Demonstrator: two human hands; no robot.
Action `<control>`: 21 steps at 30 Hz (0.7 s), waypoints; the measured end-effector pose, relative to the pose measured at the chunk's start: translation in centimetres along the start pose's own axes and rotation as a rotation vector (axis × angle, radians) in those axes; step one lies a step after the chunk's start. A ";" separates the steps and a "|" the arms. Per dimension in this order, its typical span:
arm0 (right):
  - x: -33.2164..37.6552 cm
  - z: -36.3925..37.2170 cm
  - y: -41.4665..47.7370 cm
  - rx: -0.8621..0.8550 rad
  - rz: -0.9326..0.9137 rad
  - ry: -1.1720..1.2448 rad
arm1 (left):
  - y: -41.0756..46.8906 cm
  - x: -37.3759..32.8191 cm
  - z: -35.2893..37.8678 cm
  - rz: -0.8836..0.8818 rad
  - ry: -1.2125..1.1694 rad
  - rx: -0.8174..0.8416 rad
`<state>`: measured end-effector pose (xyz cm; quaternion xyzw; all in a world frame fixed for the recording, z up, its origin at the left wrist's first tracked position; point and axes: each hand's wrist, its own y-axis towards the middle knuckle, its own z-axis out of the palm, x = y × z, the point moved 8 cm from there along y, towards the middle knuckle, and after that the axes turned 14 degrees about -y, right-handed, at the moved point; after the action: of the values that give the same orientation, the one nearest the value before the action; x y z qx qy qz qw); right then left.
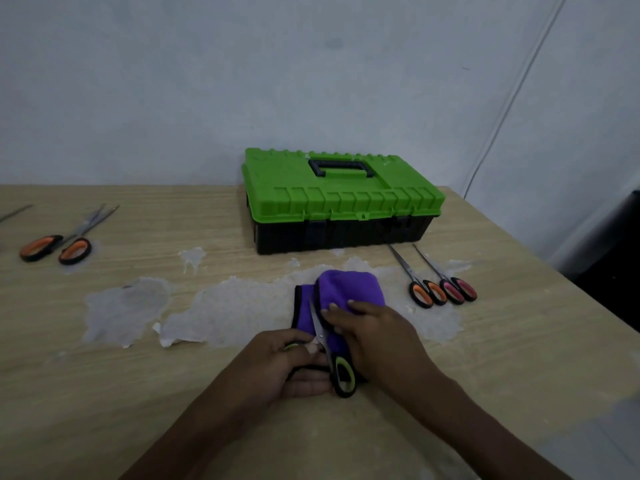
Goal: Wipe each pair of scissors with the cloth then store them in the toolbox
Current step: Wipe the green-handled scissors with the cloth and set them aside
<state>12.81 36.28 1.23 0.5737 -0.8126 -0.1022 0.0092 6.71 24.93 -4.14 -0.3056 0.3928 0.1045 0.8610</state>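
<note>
- Step: wiping. L hand (294,365) grips green-handled steel scissors (332,355), in front of shut green-lidded black plastic toolbox (341,199).
- R hand (377,337) presses purple black-edged cloth (349,289) onto blade, fingers flat; thumb prob. hidden underneath.
- Next: finish wipe, then open lid, which needs a free hand.

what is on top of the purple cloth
The right hand presses on the cloth's folded part; the scissors lie across it. The fold hides the blade tips.
</note>
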 end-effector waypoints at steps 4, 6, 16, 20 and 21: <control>0.9 -0.1 -0.6 0.024 -0.021 0.141 | 0.0 0.1 0.0 -0.030 -0.034 -0.016; 2.1 -0.4 -1.9 0.023 -0.066 0.235 | 0.2 0.1 -0.2 -0.017 -0.008 -0.029; -0.3 -0.2 -1.0 0.056 0.051 0.314 | -0.8 0.7 -0.6 -0.012 -0.067 -0.019; 1.6 1.0 -1.2 0.122 -0.101 0.203 | -0.6 0.3 -0.5 0.025 0.018 -0.021; 1.1 1.5 -0.6 0.148 -0.076 0.161 | -0.5 0.3 -0.5 0.027 0.023 -0.028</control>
<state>12.76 35.28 -0.49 0.6095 -0.7923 0.0040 0.0281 6.86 24.19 -4.39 -0.3134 0.4054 0.1180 0.8506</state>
